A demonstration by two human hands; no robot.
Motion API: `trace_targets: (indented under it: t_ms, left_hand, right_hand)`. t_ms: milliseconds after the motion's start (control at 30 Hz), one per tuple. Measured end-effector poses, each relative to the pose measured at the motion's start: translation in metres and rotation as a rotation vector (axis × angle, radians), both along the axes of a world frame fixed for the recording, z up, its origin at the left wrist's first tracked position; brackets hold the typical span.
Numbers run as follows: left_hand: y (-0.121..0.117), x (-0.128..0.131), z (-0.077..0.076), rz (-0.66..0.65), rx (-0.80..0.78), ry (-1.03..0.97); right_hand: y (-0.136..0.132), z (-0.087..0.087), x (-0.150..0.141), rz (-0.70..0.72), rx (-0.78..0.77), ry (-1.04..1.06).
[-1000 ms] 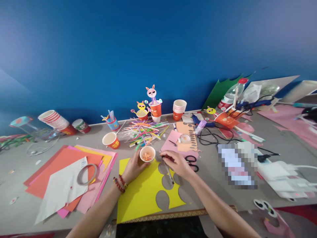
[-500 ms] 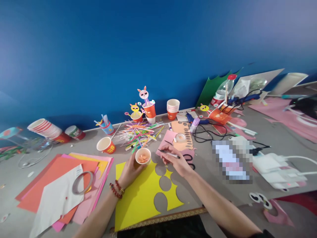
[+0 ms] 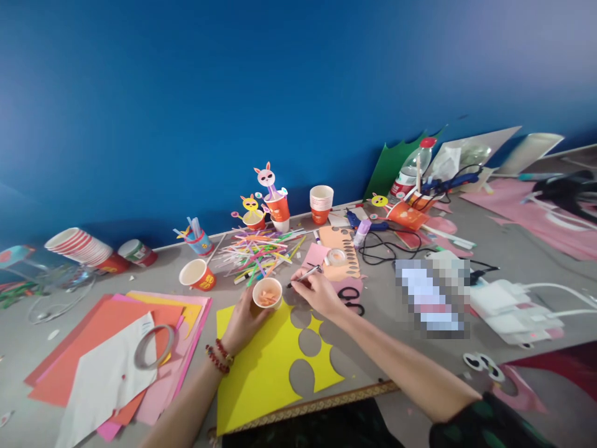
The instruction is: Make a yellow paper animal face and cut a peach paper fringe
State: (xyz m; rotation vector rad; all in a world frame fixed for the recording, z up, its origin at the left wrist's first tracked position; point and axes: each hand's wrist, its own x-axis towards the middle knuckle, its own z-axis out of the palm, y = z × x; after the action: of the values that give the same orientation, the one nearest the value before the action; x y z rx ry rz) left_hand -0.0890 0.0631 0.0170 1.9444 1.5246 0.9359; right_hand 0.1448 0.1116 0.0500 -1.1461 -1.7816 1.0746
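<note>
My left hand (image 3: pixel 245 316) is wrapped round a small paper cup (image 3: pixel 267 292) with orange bits inside, standing on a yellow sheet (image 3: pixel 261 367) that has several rounded shapes cut out of it. My right hand (image 3: pixel 317 294) is closed on a thin pen (image 3: pixel 305 274), its tip pointing left just beside the cup's right rim. Black scissors (image 3: pixel 349 294) lie right of this hand on pink paper. A beaded bracelet (image 3: pixel 219 356) sits on my left wrist.
A stack of coloured paper with a tape ring (image 3: pixel 153 346) lies at left. Behind are loose coloured straws (image 3: pixel 256 249), an orange cup (image 3: pixel 198 274), cup stacks (image 3: pixel 321 202), bunny cup figures (image 3: pixel 273 196), a glue gun (image 3: pixel 361 221) with cables, and a bottle (image 3: pixel 410 168).
My right hand lifted the pen off the yellow sheet and swung it up, so it now points left beside the cup. The view shifted slightly to the right.
</note>
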Motion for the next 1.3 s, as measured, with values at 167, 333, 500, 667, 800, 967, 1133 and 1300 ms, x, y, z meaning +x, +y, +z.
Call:
trace_targets:
  t_ms: [167, 333, 500, 667, 800, 967, 1133, 1300]
  left_hand:
    - [0.0, 0.001, 0.002, -0.006, 0.014, 0.002]
    - [0.001, 0.0, 0.001, -0.008, 0.025, 0.003]
    - [0.001, 0.0, 0.002, -0.016, 0.033, 0.001]
    - [0.001, 0.0, 0.002, -0.02, 0.036, 0.01]
    - [0.002, 0.0, 0.001, -0.021, 0.039, 0.018]
    - [0.002, 0.001, 0.003, -0.03, 0.045, 0.019]
    - [0.001, 0.003, 0.006, -0.028, 0.053, 0.007]
    - [0.001, 0.004, 0.008, -0.032, 0.063, -0.003]
  right_hand:
    - [0.013, -0.01, -0.015, 0.015, 0.027, -0.045]
    - [0.015, -0.021, -0.02, 0.042, 0.037, -0.077]
    - [0.014, -0.018, -0.018, 0.079, 0.051, -0.107]
    - [0.008, -0.013, -0.015, 0.092, 0.064, -0.134]
    - [-0.004, -0.01, -0.01, 0.057, 0.073, -0.169]
    - [-0.024, -0.007, -0.007, 0.032, 0.103, -0.205]
    - [-0.041, -0.005, -0.008, 0.027, 0.194, -0.248]
    - [-0.048, -0.007, -0.008, 0.023, 0.284, -0.26]
